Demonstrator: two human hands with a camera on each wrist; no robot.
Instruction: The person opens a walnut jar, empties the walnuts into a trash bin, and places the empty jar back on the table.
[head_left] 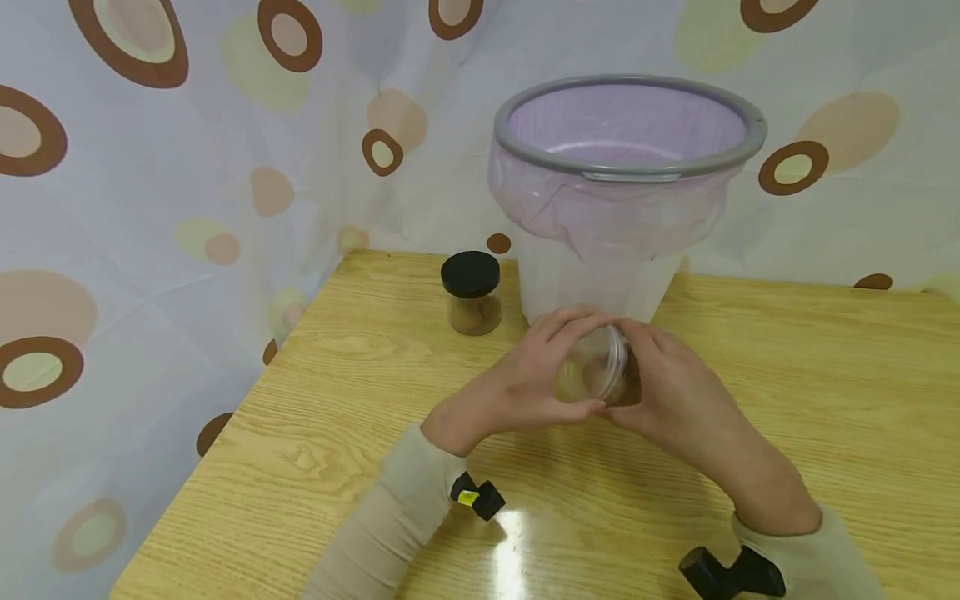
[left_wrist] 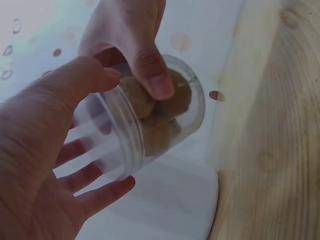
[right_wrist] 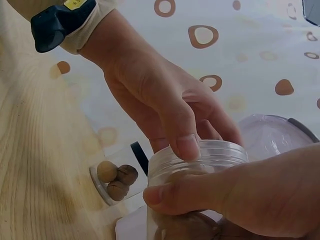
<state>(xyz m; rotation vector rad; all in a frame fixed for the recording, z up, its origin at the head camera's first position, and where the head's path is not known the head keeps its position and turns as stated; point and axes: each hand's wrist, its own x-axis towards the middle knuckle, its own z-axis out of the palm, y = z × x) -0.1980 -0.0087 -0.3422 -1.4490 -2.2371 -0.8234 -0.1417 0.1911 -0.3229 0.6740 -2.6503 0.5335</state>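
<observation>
A clear plastic jar is held tilted on its side above the table, close in front of the bin. My left hand grips its ridged clear end, thumb on one side and fingers spread round the other. Around the body of the jar, my right hand has its fingers curled, with the thumb lying along the wall. Several round brown nuts, like walnuts, show through the plastic at the right-hand end. The thumbs and fingertips of both hands nearly meet on the jar.
A second clear jar with a black lid stands behind and left of my hands, with similar brown nuts inside. Behind the held jar is a white bin with a grey rim and pinkish liner. Patterned cloth hangs behind the wooden table.
</observation>
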